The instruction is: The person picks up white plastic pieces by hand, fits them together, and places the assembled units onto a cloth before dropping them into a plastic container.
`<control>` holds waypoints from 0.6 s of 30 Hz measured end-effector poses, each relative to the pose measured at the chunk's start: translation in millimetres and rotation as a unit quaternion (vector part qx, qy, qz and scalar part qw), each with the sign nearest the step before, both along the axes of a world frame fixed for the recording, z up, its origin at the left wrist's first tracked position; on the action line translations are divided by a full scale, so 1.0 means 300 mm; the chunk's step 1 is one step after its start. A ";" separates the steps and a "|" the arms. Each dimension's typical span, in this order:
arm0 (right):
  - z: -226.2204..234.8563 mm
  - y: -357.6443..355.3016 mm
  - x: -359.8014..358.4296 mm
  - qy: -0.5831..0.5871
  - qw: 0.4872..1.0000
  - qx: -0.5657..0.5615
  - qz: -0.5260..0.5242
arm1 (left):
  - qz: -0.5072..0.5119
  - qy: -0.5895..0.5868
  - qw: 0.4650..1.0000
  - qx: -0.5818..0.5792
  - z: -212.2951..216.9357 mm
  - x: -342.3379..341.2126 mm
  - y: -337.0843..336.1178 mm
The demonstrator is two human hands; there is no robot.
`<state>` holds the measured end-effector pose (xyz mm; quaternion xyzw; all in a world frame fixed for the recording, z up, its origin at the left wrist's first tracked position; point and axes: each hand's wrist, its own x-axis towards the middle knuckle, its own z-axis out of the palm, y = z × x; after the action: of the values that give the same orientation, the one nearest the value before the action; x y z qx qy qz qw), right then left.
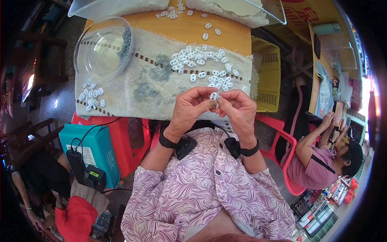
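Head view: left hand (pixel 189 107) and right hand (pixel 238 108) raised together just above the near edge of the bench (pixel 189 28), fingertips pinched from both sides on one small white oval piece (pixel 213 96). Probably hard plastic with two holes, though too small to tell for sure. Light, stiff, smooth, likely slippery; best pinched by the rim with fingertips. Just beyond the hands, a heap of matching white pieces (pixel 201 64) on a pale towel (pixel 161 97). Farther to the left, small grey parts (pixel 151 80), a clear round bowl (pixel 104 50), and another cluster of white pieces (pixel 92 94).
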<state>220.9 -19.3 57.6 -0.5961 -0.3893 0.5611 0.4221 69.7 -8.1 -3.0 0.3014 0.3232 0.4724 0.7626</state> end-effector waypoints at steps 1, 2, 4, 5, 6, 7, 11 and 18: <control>-0.001 0.000 0.000 0.000 1.000 0.000 0.000 | 0.004 0.003 1.000 0.009 0.000 0.001 0.000; -0.003 -0.001 0.000 0.000 1.000 0.003 0.001 | 0.003 0.003 1.000 0.009 0.002 0.001 0.000; -0.003 -0.001 0.000 -0.001 1.000 0.007 0.001 | 0.000 0.004 1.000 0.004 0.010 0.000 0.000; -0.002 -0.001 0.000 -0.002 1.000 0.006 0.002 | 0.000 0.005 1.000 0.004 0.012 -0.001 0.000; -0.001 -0.002 0.000 -0.003 1.000 0.006 0.003 | -0.002 0.002 1.000 0.004 0.013 -0.002 0.000; -0.002 -0.002 0.001 -0.003 1.000 0.006 0.003 | -0.005 -0.001 1.000 0.003 0.014 -0.002 0.000; -0.004 -0.001 0.002 0.001 1.000 0.004 0.004 | -0.002 0.000 1.000 -0.001 0.011 -0.001 0.000; -0.015 0.000 0.004 0.034 0.999 0.011 0.020 | -0.011 0.003 1.000 -0.006 0.012 -0.017 0.005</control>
<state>222.1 -19.3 53.2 -0.5641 -0.3924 0.5851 0.4307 64.7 -6.6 0.5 0.3020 0.3246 0.4612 0.7686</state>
